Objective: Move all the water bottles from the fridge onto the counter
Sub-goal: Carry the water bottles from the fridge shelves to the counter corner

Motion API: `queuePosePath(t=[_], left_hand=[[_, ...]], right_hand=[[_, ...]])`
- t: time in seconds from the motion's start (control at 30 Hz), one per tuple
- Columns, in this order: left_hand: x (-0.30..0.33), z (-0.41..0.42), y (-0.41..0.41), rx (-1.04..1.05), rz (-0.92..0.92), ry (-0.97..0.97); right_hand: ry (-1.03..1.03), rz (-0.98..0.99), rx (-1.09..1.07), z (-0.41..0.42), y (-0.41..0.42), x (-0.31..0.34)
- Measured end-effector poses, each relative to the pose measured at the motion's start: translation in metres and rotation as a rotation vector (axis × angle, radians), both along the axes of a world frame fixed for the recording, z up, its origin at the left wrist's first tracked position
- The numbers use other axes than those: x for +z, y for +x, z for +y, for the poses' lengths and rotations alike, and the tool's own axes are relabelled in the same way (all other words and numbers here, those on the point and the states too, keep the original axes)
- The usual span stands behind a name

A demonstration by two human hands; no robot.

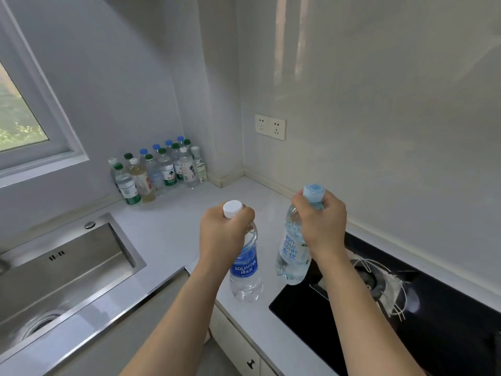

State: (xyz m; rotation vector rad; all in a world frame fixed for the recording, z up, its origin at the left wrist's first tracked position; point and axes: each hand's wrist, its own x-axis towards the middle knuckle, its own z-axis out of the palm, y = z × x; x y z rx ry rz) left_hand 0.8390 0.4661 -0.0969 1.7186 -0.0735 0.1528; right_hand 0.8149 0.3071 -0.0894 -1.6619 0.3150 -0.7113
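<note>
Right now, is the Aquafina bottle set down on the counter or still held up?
Held up: the left hand grips the Aquafina bottle at its neck, tilted, base hanging past the counter edge.

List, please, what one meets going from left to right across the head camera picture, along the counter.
Window → sink → group of bottles in the corner → Aquafina bottle held by the left hand → light-blue-capped bottle held by the right hand → black cooktop.
</note>
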Motion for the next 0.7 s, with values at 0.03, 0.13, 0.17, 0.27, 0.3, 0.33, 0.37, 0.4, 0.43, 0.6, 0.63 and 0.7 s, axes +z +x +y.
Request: queuePosePath(t=[0.03,0.13,0.17,0.27,0.3,0.33,0.37,0.4,0.43,0.6,0.63,0.7], left_hand=[[-0.001,0.002,0.017,0.004,0.002,0.006],[0.003,0.006,0.058,0.023,-0.002,0.045],[0.004,0.007,0.067,0.028,-0.001,0.052],[0.007,0.011,0.103,0.046,0.023,0.061],[0.007,0.013,0.112,0.057,0.026,0.050],[0.006,0.015,0.123,0.070,0.027,0.035],[0.005,0.016,0.128,0.081,0.025,0.029],[0.004,0.017,0.139,0.088,0.028,0.029],[0.002,0.019,0.143,0.093,0.030,0.035],[-0.003,0.028,0.181,0.085,0.048,0.015],[-0.004,0.028,0.188,0.081,0.052,0.011],[-0.009,0.034,0.206,0.071,0.066,0.009]], right_hand=[[0.009,0.002,0.008,0.002,0.018,-0.002],[0.034,0.006,0.008,0.005,0.061,-0.004],[0.041,0.005,0.010,0.005,0.069,-0.004],[0.073,0.013,0.028,0.006,0.106,-0.007],[0.073,0.018,0.042,0.006,0.116,-0.008],[0.081,0.017,0.056,0.008,0.127,-0.009],[0.082,0.014,0.072,0.008,0.132,-0.010],[0.087,0.013,0.080,0.009,0.144,-0.012],[0.080,0.019,0.086,0.011,0.148,-0.014],[0.076,0.040,0.092,0.016,0.188,-0.018],[0.071,0.043,0.100,0.017,0.195,-0.020],[0.060,0.073,0.108,0.021,0.212,-0.026]])
